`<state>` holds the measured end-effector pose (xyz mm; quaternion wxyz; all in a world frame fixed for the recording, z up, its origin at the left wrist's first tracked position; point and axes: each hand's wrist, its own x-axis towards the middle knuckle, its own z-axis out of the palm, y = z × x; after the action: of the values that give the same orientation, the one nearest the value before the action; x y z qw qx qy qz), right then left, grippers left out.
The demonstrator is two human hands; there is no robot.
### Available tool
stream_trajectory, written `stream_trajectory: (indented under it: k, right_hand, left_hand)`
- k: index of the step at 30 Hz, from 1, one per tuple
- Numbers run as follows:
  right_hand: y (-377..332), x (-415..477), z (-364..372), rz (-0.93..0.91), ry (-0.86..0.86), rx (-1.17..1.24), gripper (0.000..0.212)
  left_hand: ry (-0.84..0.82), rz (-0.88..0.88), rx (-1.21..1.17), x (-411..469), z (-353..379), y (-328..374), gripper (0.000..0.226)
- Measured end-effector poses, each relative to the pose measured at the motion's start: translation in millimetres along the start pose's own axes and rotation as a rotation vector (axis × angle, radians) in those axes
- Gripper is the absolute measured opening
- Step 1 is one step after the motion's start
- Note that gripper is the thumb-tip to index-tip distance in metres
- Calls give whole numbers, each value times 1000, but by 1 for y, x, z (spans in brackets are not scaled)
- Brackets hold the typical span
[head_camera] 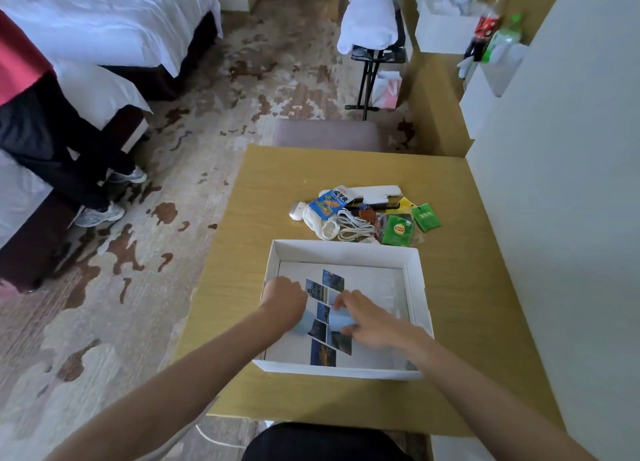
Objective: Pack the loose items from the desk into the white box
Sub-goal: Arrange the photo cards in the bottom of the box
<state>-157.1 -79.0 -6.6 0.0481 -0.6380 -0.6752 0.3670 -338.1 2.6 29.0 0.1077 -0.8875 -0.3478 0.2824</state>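
The white box sits open on the wooden desk, a printed sheet of small photos lying flat on its floor. Both my hands are inside the box. My left hand and my right hand together hold a light blue item just above the sheet. Beyond the box lies a pile of loose items: a blue snack packet, white socks, a coiled white cable, green Lipton tea bags, a black comb and a white case.
A small white round object lies left of the pile. A white wall borders the desk on the right. A stool stands behind the desk. A person's legs are by the bed at left.
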Motion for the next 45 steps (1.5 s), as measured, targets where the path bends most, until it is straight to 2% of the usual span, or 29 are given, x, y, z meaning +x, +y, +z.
stream_trajectory:
  k: [2,6,9,13,17,21,29,36,41,45]
  right_hand:
    - [0,1,4,-14,-2,-38,48]
    - [-2,-1,10,33,28,21,54]
    - [-6,-2,11,34,8,124,44]
    - [-13,-2,11,44,-117,237,29]
    - [-20,-1,17,55,-231,260,27]
    - [-28,-2,22,69,-273,344,23]
    - [-37,-2,28,0,-171,307,24]
    - [-30,0,22,-36,-291,256,28]
    - [-25,3,15,-119,-276,201,31]
    - [-12,8,-11,-129,-78,245,19]
  left_hand:
    - [13,60,52,2,2,-4,17]
    - [80,255,-139,4,13,-11,29]
    - [46,305,-220,3,20,-15,34]
    - [-123,373,-289,1,24,-18,27]
    - [-214,420,-281,-7,24,-17,26]
    - [-255,425,-237,-12,17,-18,24]
    - [-310,384,-122,-16,2,-17,15]
    - [-391,344,-293,-14,2,-17,33]
    - [-306,257,-476,-17,-4,-12,25]
    - [9,115,-692,-15,-15,-24,23]
